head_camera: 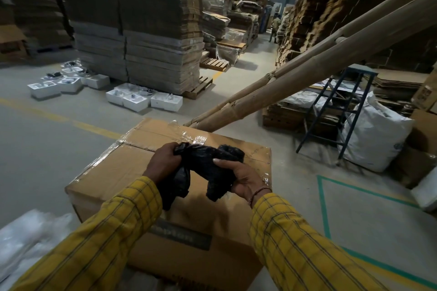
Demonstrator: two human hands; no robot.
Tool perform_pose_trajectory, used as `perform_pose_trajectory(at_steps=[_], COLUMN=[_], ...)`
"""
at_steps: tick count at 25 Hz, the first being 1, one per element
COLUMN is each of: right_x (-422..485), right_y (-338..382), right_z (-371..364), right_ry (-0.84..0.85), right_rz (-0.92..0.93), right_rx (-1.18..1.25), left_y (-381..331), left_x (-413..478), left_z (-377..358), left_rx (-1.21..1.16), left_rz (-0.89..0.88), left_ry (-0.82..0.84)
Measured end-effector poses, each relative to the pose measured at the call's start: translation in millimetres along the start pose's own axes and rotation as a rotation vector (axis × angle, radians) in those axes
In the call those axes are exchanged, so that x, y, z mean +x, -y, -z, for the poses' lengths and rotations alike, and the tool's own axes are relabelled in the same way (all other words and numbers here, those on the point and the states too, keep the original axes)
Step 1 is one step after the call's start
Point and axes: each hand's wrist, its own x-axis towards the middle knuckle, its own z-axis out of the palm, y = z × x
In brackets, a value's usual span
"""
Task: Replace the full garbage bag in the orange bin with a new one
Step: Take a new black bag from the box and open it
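Hands, head view: left hand [163, 163] and right hand [243, 178] are both closed around one crumpled black garbage bag [201, 170], each gripping an end, with the plastic bunched between them.
Bag position: it is held just above the top of a taped cardboard box [132, 170]; loose folds hang down below each fist.
Bag condition: it is wadded and unopened, so I judge it to be the fresh liner, not the full one.
Orange bin: not in view anywhere, so the full bag's state cannot be told.
Sleeves: yellow checked, reaching in from the bottom edge.
Surroundings: tall stacks of flattened cardboard [142, 38] behind the box, white trays [142, 99] on the floor, long cardboard tubes [295, 73] slanting past the right, a blue step stool [335, 111] beside a white sack [376, 134].
Step in hand: likely shaking out or finding the mouth of the liner.
Risk: thin film pulled hard between two fists could stretch or tear.
Risk: opening the sealed bottom end by mistake would waste effort.
Risk: walking with eyes on the bag could mean tripping on the tubes or trays.
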Motion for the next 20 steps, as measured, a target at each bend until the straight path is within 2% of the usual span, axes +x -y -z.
perform_pose_trajectory(at_steps=[2,4,7,11,18,20], right_x=[-5,-10,-21,-28,-43,-45], right_y=[0,-2,-9,-19,-30,-30], right_z=[3,6,7,7,20,19], right_ry=[-0.051,-0.062,0.061,0.113,0.068,0.047], right_rz=[0.017,0.044,0.103,0.146,0.118,0.131], right_rx=[0.043,0.147,0.324,0.412,0.242,0.256], left_y=[-5,-13,-29,-34,37,33], left_x=[0,2,7,11,53,50], left_z=[6,13,24,35,37,39], left_rx=[-0.117,-0.342,-0.526,-0.515,-0.551,-0.577], left_rz=[0.073,0.149,0.201,0.181,0.286,0.324], left_ry=[-0.07,-0.155,-0.184,-0.155,-0.276,-0.323])
